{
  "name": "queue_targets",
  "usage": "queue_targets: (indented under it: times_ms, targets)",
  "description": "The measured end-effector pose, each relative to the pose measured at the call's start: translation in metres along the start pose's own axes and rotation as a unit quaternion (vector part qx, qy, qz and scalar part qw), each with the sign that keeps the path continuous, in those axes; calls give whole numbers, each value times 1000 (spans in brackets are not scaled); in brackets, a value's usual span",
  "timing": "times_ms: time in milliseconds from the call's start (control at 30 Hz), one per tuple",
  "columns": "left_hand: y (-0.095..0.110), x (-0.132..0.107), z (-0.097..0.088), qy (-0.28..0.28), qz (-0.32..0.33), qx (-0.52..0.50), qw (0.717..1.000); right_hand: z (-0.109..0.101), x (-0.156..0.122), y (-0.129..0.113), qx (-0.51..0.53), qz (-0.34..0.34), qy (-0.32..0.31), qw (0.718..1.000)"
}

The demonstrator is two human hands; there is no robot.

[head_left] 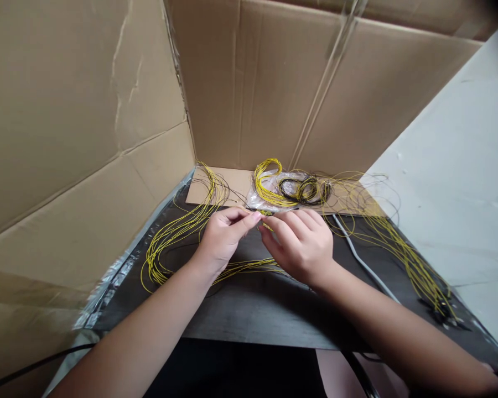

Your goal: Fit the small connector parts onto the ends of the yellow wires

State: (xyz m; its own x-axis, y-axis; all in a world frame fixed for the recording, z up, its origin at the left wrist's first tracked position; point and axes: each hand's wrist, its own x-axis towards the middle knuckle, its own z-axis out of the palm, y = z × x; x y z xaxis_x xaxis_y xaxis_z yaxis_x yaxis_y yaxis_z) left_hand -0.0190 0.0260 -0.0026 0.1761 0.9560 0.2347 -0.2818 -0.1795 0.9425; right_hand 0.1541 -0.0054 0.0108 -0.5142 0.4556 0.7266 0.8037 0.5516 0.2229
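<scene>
My left hand [226, 235] and my right hand [301, 243] meet over the middle of the dark tabletop [249, 315]. Thumb and forefinger of each are pinched together, with the fingertips almost touching. What they grip is too small and too covered to make out; bits of yellow show around the fingertips. Below and to the left, a loop of thin yellow wires [160, 243] curves across the table and passes under my hands. Just behind my fingers, a coiled yellow wire bundle [259, 185] lies on a clear plastic bag [255, 202], beside a black coil [309, 189].
Cardboard walls [265, 83] stand at the back and left. A flat cardboard strip [240, 179] lies along the back. More yellow wires [402, 249] spread down the right side to black connectors [442, 309]. A grey cable [359, 257] crosses the table beside my right hand.
</scene>
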Motion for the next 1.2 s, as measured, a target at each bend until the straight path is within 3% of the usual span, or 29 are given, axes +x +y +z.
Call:
queue_targets:
  times_ms: [233, 600, 933, 1100, 1200]
  targets:
    - [4, -1, 1, 23, 17, 52, 998, 0, 4, -4, -40, -5, 32, 999]
    - [1, 0, 1, 20, -3, 53, 998, 4, 3, -3, -49, -8, 23, 998]
    - [-2, -1, 0, 16, 35, 115, 993, 8, 5, -2, 85, 93, 19, 992]
    - [-2, -2, -1, 7, 70, 170, 983, 0, 7, -1, 219, 182, -13, 959]
    - [-1, -2, -2, 8, 73, 175, 982, -4, 8, 2, 332, 261, -71, 904]
